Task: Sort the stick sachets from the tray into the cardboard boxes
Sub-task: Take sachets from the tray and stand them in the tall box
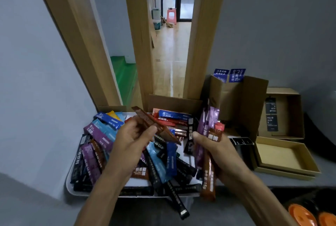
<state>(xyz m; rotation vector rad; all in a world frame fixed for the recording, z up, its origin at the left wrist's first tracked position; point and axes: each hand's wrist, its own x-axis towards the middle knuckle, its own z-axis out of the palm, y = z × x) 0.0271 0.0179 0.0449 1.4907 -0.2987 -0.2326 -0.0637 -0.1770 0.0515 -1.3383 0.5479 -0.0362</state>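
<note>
nearest, at the lower right corner, lie two orange round things [300, 214], blurred. one black sachet [177, 202] hangs over the near rim of the white tray [70, 187], which sits on the grey table [272, 183] and carries a loose pile of sachets [101, 134] in purple, blue, black, brown and red. above the pile, the left hand [131, 145] has its grip clamped on a brown sachet [156, 127], thumb on top, the stick slanting up to the left. the right hand [218, 153], just beside it, has its grip clamped round a bundle of purple and brown sachets [209, 134] held nearly upright. right of the tray stands a shallow open box [283, 156], and behind it a second low box [292, 116] with black sachets lying inside. a tall open box [234, 94] behind the right hand holds blue sachets [229, 75] standing on end. another cardboard box [174, 102] touches the tray's far edge. beyond, a wooden door frame [205, 34] opens onto a pale floor with a pink stool [171, 15] far back.
</note>
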